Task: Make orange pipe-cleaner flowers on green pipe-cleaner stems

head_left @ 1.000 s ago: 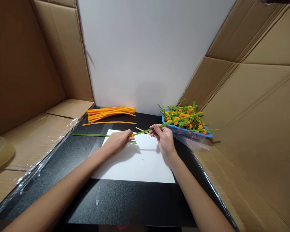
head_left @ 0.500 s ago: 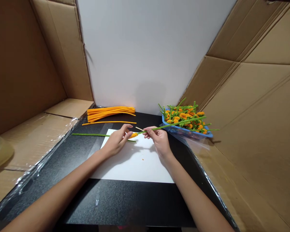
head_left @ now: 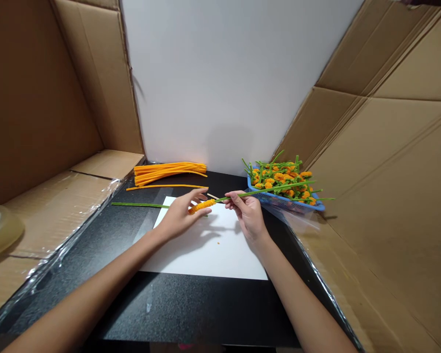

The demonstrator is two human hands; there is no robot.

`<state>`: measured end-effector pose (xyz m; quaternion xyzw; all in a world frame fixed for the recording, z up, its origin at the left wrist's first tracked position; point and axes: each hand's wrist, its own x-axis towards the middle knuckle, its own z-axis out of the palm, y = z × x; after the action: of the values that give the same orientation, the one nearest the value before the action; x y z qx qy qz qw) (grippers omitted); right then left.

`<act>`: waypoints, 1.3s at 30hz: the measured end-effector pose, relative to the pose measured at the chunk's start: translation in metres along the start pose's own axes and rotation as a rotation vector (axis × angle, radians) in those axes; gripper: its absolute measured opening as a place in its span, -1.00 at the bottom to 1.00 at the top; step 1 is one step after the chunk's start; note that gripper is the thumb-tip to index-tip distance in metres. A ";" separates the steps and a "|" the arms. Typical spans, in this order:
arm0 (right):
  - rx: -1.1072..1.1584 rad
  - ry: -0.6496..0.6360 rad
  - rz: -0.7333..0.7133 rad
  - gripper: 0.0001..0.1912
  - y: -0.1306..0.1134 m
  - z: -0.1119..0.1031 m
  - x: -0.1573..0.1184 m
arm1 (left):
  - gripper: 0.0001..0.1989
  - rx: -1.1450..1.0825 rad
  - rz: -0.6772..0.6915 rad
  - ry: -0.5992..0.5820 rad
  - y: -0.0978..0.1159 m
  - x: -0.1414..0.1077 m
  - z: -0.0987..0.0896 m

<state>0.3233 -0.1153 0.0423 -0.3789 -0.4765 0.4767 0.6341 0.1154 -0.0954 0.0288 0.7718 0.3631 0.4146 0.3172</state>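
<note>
From my end of the feed, I had the sheet (head_left: 206, 260) as my mark, lying on the black table (head_left: 206, 314). Above its far half, my right hand (head_left: 249, 213) was pinching the green stem (head_left: 264, 190) between thumb and fingers. The stem slanted out past the sheet's right edge, its far end crossing in front of the flowers (head_left: 278, 177) in my view. Its other end ran into the orange coil (head_left: 205, 205), which sat over the sheet's far half, between my hands. My left hand (head_left: 178, 213) was around the coil's left end, thumb and forefinger spread well apart on either side; I couldn't tell whether the other fingers touched it. Near the sheet's far edge a pale stick (head_left: 212, 197) showed, partly hidden. A green strand (head_left: 139, 204) reached out to the left of the sheet. Beyond the sheet, to the left, I saw an orange strand (head_left: 161, 186) and, farther back, an orange bundle (head_left: 165, 171). Beyond the sheet, to the right, was the blue basket (head_left: 297, 202) with the flowers heaped in it. A small orange crumb (head_left: 218, 243) lay on the sheet itself.
</note>
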 end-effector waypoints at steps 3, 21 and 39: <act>-0.023 -0.011 -0.016 -0.75 0.001 0.001 -0.001 | -0.71 0.116 0.061 -0.081 0.001 -0.003 0.007; -0.210 -0.136 0.005 -0.71 0.007 0.012 -0.007 | -0.66 -0.021 0.033 -0.245 0.010 -0.009 0.020; -0.089 -0.043 0.124 -0.65 0.017 0.017 -0.007 | -0.57 -0.765 -0.451 -0.454 0.010 -0.007 0.026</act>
<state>0.3020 -0.1176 0.0292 -0.4251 -0.4866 0.5013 0.5754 0.1387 -0.1116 0.0221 0.5732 0.2648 0.2605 0.7304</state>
